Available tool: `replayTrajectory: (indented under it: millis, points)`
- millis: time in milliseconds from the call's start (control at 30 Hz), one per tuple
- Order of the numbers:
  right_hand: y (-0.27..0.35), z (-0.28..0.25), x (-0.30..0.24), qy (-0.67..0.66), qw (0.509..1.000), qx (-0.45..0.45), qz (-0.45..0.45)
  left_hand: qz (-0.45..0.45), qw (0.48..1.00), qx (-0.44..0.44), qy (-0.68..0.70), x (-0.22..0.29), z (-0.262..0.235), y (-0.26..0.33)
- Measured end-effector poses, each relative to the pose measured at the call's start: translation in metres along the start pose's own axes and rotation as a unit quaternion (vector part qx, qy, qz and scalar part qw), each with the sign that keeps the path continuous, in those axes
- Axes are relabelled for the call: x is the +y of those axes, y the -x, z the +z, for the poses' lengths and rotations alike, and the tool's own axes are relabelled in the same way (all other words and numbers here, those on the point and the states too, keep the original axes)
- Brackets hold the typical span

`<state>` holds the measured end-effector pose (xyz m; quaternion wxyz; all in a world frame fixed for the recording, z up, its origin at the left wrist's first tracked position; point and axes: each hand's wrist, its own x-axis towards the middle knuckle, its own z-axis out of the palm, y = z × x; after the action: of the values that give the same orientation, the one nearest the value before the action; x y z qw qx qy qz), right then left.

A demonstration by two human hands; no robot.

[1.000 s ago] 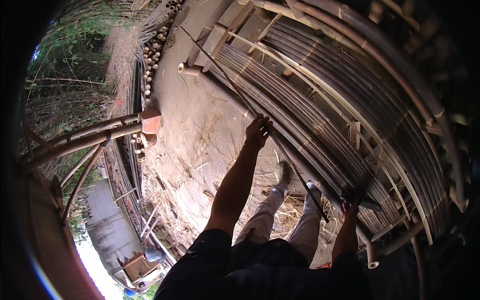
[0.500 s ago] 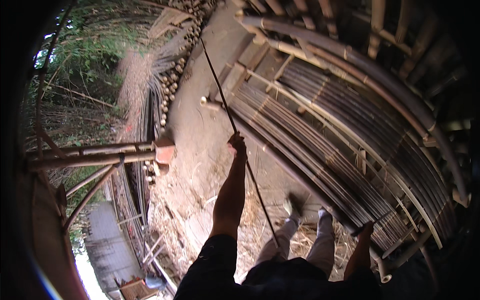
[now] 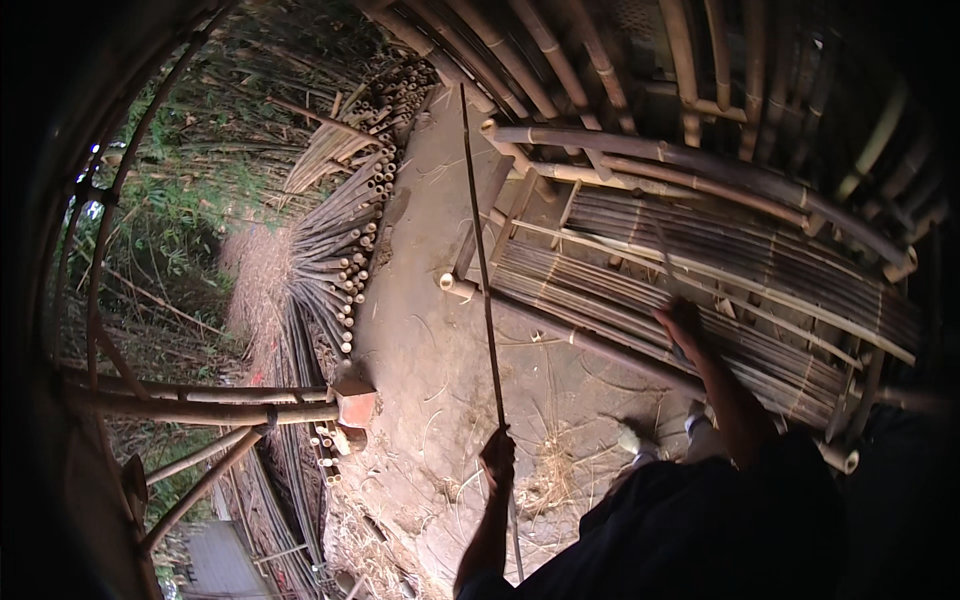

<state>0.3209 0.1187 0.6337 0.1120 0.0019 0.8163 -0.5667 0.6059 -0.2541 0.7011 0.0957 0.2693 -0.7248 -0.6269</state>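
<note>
In my left hand (image 3: 497, 458) I grip a long, thin, dark bamboo pole (image 3: 484, 270) around its lower part. It runs from near my body up past the far end of the bench, held apart from the bench. My right hand (image 3: 680, 325) is closed round the handle of a long-bladed knife (image 3: 664, 248), above the bamboo bench (image 3: 560, 268). The blade is thin and blurred, pointing away from me over the bench slats. Whether it touches them I cannot tell.
To the left, many cut bamboo poles (image 3: 345, 270) lie stacked with their ends facing the path. A bamboo frame (image 3: 220, 408) juts in from the left, ending by a reddish block (image 3: 356, 408). More bamboo poles (image 3: 690, 70) stand behind the bench. Dry shavings (image 3: 550, 475) litter the dirt floor.
My right hand has risen from beside the bench's near end to over its middle, with the knife swung to point away. My left hand with the pole has drawn closer to my body. The view has shifted.
</note>
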Motion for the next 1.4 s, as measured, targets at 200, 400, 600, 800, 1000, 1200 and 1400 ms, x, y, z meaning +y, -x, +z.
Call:
replayTrajectory:
  millis: [200,400,600,800,1000,1200,1400]
  points:
    - [-0.053,0.144,-0.125,-0.125,0.989,0.030,-0.067,0.087,0.974,-0.105,-0.183,-0.001,-0.058,0.156]
    - [0.008,0.216,-0.170,-0.444,0.885,-0.138,-0.020,0.293,0.878,0.095,-0.367,-0.044,-0.096,0.234]
    - [0.074,0.237,-0.177,-0.484,0.860,-0.142,0.083,0.141,0.972,-0.164,0.095,-0.005,-0.072,0.135]
    - [0.079,0.203,-0.194,-0.240,0.940,-0.183,-0.161,0.058,0.983,-0.174,-0.012,0.100,-0.004,0.027]
    - [0.072,0.147,-0.198,0.152,0.923,0.029,-0.351,0.036,0.986,-0.130,0.100,0.163,0.048,0.001]
    - [0.072,0.135,-0.210,0.193,0.931,-0.050,-0.305,-0.030,0.984,-0.103,0.142,0.167,0.081,-0.013]
    - [0.052,0.114,-0.215,0.236,0.930,-0.087,-0.268,-0.007,0.990,-0.091,0.105,0.179,0.095,-0.002]
